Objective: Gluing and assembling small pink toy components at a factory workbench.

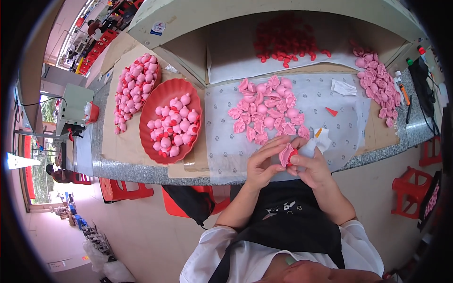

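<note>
Above the table's front edge, my left hand (265,163) is closed on a pink ruffled, shell-like piece (285,153) with a red part (292,155) against its right side. My right hand (315,169) pinches the red part with thumb and fingers. Held in that same hand is a pale squeeze bottle (308,148), its thin yellowish tip pointing up and away. Just beyond both hands, several pink ruffled pieces and round pink balls (269,122) lie in a cluster on white printed paper (219,146). My fingers partly hide where the pink and red parts meet.
At left stands a red scalloped bowl (146,134) of pink balls with red bits, beside another heap (136,82). Small red pieces (285,45) lie under a grey shelf (283,12). More pink pieces (379,89), a red cone cap (331,112) and white tissue (344,87) lie right.
</note>
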`<state>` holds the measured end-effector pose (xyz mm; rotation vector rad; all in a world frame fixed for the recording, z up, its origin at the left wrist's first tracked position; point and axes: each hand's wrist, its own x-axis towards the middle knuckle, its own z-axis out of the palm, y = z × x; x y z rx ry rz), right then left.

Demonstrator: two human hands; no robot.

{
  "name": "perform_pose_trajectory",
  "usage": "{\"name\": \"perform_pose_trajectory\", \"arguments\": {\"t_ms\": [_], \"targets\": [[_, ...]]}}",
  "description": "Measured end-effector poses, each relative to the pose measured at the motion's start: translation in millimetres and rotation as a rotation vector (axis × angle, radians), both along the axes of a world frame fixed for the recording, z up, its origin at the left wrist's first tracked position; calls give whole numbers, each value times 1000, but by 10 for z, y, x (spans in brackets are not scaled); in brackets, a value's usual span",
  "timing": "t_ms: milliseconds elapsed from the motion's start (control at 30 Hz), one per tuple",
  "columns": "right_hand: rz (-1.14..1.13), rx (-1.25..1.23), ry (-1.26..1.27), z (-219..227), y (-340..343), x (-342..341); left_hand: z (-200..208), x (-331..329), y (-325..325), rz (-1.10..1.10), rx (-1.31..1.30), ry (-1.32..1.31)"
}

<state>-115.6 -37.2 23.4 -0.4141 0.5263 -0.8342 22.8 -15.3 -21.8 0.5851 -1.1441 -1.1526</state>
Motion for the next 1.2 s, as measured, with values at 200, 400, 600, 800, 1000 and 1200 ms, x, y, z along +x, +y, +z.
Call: {"name": "perform_pose_trajectory", "arguments": {"t_ms": [200, 400, 600, 800, 1000, 1200], "targets": [[-56, -180, 168, 104, 68, 12, 110, -90, 83, 54, 146, 188], [-227, -616, 451, 93, 31, -275, 125, -98, 89, -109, 434, 594], [-415, -672, 542, 278, 75, -456, 135, -114, 97, -324, 530, 753], [-736, -849, 409, 286, 28, -311, 126, -140, 116, -439, 549, 732], [-594, -1181, 566, 307, 141, -322, 123, -168, 125, -438, 550, 681], [-564, -1257, 681, 313, 158, -235, 116, -160, 131, -436, 555, 668]]}}
